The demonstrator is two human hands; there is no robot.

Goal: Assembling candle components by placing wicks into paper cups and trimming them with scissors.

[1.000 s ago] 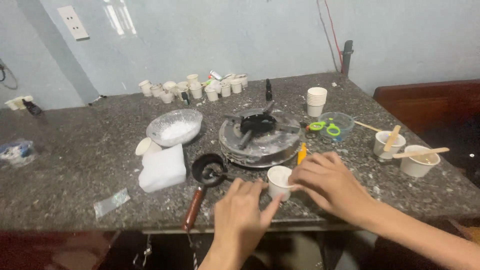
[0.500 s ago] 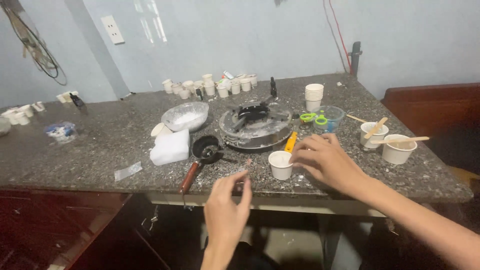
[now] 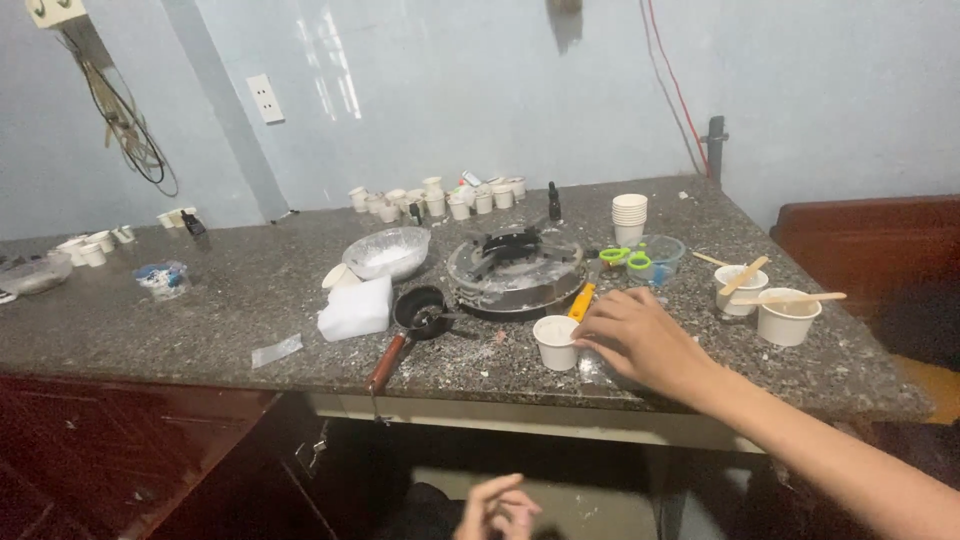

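My right hand (image 3: 640, 338) rests on the granite counter (image 3: 200, 320) with its fingers spread, fingertips just right of a small white cup (image 3: 555, 342). It holds nothing. My left hand (image 3: 497, 510) hangs low below the counter's front edge, fingers loosely curled and empty. A yellow-handled tool (image 3: 582, 301) lies just behind the cup. A small black pan with a reddish handle (image 3: 410, 325) sits to the cup's left.
A round burner on a metal tray (image 3: 515, 268), a glass bowl of white powder (image 3: 385, 252), a white block (image 3: 355, 308), stacked white cups (image 3: 629, 218), green scissors (image 3: 625, 258), two cups with wooden sticks (image 3: 787, 312) and a row of small cups (image 3: 440, 200) by the wall.
My left hand has dropped from the counter edge to well below it. The view has pulled back and up. My right hand stays beside the small white cup.
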